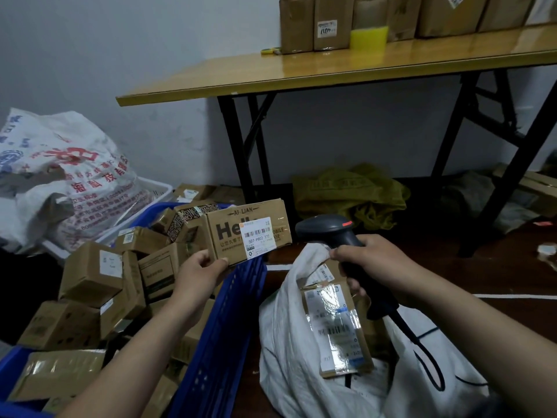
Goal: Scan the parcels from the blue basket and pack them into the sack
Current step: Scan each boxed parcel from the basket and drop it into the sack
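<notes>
Above the right wall of the blue basket (223, 327), my left hand (200, 267) pinches a brown parcel (229, 233) by its lower left corner, thumb on the front face and fingers behind. The parcel is held clear of the pile, its white barcode label (258, 238) turned toward me and toward the scanner (328, 229). My right hand (370, 257) is wrapped round the scanner's dark handle, the head pointing left at the label (a small red mark shows on top of the head), and its cord (422, 351) trails down toward me.

The white sack (289, 342) sits just right of the basket, touching its wall, with its mouth open. Its rim rises to meet my right fingers, though I cannot tell whether they pinch it. Inside it lies a taped parcel (334, 327) with a glossy label, and another is partly hidden behind it. The basket is heaped with brown cardboard boxes (90, 273) of several sizes.

Behind the basket at far left, a printed white bag (60, 176) bulges out of a white crate (156, 188). A wooden folding table (301, 70) stands by the wall, carrying a row of upright boxes (331, 22) and a yellow roll (369, 37). An olive bag (352, 194) lies crumpled beneath it.
</notes>
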